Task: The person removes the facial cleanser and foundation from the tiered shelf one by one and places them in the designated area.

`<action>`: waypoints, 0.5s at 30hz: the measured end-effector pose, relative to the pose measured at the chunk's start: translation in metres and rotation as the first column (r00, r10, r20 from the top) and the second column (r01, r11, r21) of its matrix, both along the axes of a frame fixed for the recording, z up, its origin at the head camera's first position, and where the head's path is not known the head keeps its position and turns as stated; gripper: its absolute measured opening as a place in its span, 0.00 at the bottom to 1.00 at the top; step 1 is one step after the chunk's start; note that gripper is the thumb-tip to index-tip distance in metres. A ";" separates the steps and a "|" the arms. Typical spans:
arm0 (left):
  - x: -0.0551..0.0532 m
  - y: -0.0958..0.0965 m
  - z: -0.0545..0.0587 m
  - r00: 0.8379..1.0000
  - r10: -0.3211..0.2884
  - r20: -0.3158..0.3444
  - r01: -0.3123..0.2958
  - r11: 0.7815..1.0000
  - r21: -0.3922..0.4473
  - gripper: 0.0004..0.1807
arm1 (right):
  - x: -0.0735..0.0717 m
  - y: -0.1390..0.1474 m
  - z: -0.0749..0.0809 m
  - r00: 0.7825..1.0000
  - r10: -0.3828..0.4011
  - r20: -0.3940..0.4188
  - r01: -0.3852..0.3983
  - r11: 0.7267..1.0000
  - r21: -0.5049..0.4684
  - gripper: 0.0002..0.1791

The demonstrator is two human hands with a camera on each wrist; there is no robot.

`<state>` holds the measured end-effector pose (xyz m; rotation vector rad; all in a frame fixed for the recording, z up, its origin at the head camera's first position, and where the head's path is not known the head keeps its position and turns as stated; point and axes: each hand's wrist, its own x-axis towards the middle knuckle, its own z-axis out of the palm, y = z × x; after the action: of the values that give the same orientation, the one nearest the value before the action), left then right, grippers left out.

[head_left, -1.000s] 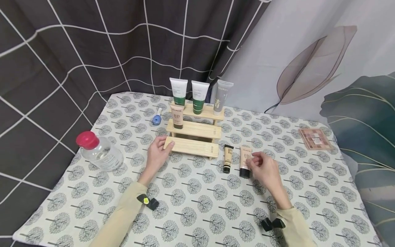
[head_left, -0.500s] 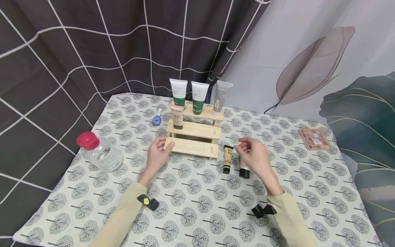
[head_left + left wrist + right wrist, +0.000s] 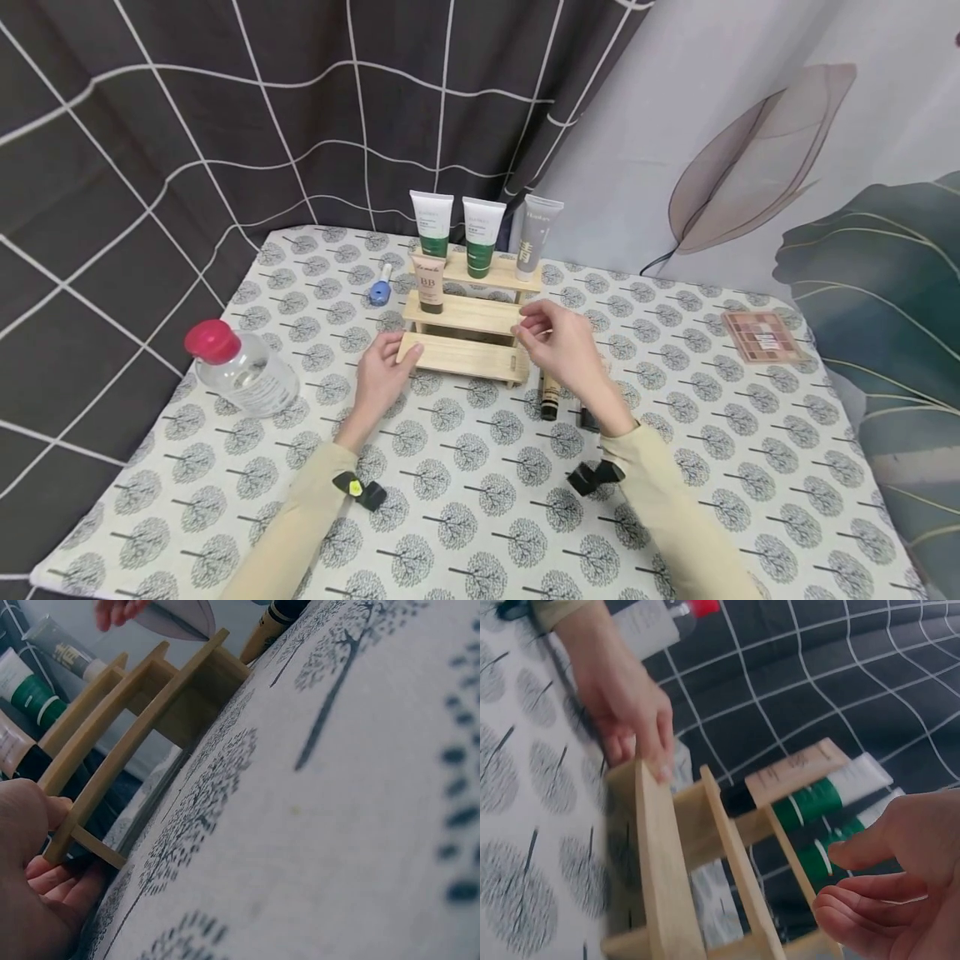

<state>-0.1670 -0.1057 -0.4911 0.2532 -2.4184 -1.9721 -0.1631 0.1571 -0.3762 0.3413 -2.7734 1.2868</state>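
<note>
A three-tier wooden shelf (image 3: 465, 357) stands mid-table. My left hand (image 3: 381, 379) pinches the left end of its lowest board, thumb above and fingers beneath, as the left wrist view confirms. My right hand (image 3: 558, 343) is by the right ends of the lower boards. In the right wrist view its thumb and fingers (image 3: 855, 919) are apart with nothing between them. On the middle board a pink BB cream tube (image 3: 429, 283) stands upright at the left. Two white-and-green tubes (image 3: 482, 242) and a grey tube (image 3: 536, 242) stand on the top board.
Under my right forearm lie a small beige tube with a black cap (image 3: 550, 398) and a second, mostly hidden tube (image 3: 588, 418). A red-capped clear bottle (image 3: 251, 375) stands left, a blue nail polish bottle (image 3: 380, 287) behind, and an eyeshadow palette (image 3: 761, 337) lies far right.
My right hand has moved left and away from me, from the lying pink tube to the shelf's right end. The left hand keeps its grip in the same place.
</note>
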 end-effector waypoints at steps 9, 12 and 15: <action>-0.001 -0.001 0.001 1.000 -0.008 -0.005 0.008 1.000 0.025 0.28 | -0.022 -0.041 0.002 0.998 0.066 0.023 -0.064 0.994 -0.084 0.19; -0.001 -0.001 0.001 1.000 -0.009 -0.001 0.009 1.000 0.021 0.28 | -0.028 -0.053 0.001 0.997 0.071 0.022 -0.069 0.992 -0.104 0.20; 0.000 -0.001 0.001 1.000 -0.014 -0.001 0.014 1.000 0.022 0.28 | -0.034 -0.063 -0.001 0.997 0.068 0.038 -0.063 0.990 -0.130 0.24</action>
<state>-0.1673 -0.1066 -0.4904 0.2370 -2.4056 -2.0050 -0.1970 0.0937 -0.3768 0.4046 -2.7167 1.4964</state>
